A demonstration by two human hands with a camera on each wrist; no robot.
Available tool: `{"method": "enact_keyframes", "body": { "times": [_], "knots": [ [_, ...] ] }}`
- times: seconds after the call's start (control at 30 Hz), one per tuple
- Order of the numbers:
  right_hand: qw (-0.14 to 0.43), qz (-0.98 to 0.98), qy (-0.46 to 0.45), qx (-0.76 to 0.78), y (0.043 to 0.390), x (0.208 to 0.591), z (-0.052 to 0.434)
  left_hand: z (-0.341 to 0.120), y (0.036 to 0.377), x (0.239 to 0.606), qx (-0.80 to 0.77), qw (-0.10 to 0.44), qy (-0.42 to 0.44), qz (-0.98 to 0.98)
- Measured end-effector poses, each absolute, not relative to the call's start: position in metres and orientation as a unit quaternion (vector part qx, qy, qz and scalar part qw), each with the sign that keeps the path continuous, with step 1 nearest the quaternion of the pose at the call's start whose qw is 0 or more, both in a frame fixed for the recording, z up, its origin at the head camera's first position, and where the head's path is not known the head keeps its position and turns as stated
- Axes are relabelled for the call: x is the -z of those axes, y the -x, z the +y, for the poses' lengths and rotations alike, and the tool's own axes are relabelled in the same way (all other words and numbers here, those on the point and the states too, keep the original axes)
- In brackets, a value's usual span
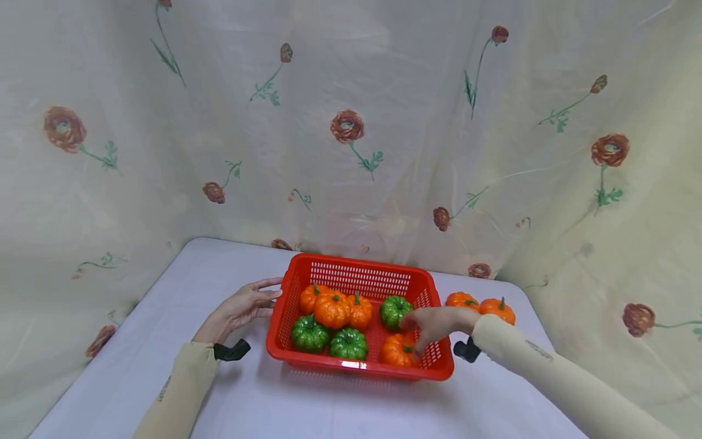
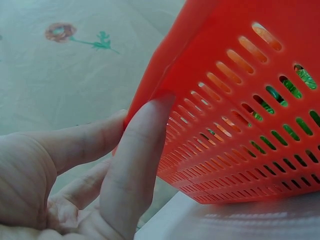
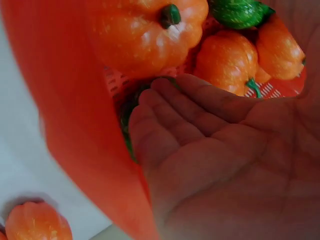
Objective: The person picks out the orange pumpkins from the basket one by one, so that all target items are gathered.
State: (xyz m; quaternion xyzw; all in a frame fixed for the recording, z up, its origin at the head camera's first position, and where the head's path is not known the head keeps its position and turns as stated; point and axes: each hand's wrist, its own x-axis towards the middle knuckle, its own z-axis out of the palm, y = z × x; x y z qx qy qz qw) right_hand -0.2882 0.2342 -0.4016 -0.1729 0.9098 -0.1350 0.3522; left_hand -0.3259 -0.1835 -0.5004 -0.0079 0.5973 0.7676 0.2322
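White table (image 1: 329, 411), red basket (image 1: 395, 369) sitting on it. Left hand (image 1: 244, 310) pinches its rim; right hand (image 1: 439, 322) is dipped inside, fingers pretty straight, beside an orange pumpkin (image 1: 396, 351) and a green pumpkin (image 1: 392, 311). Two loose pumpkins (image 1: 498, 311) sit outside.

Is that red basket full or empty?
Neither: the red basket is partly filled. Orange pumpkins and green pumpkins sit inside, but bare basket floor shows between some of them.

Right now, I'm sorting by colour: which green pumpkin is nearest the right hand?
The rearmost green pumpkin, at the right hand; the other two sit farther left in the basket.
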Motion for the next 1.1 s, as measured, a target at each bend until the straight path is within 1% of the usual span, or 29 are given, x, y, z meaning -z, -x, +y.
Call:
{"method": "enact_keyframes", "body": {
  "times": [0.2,0.43,0.63,1.1],
  "knots": [
    [0.357,0.914,0.168,0.096,0.289,0.41,0.226,-0.183,0.326,0.499,-0.77,0.231,0.014,0.595],
    [0.356,0.917,0.159,0.084,0.29,0.424,0.219,-0.182,0.325,0.498,-0.771,0.23,0.027,0.593],
    [0.353,0.921,0.155,0.064,0.292,0.427,0.215,-0.183,0.324,0.498,-0.773,0.228,0.023,0.591],
    [0.34,0.916,0.16,0.142,0.29,0.425,0.22,-0.182,0.325,0.5,-0.768,0.226,0.015,0.599]
  ]
}}
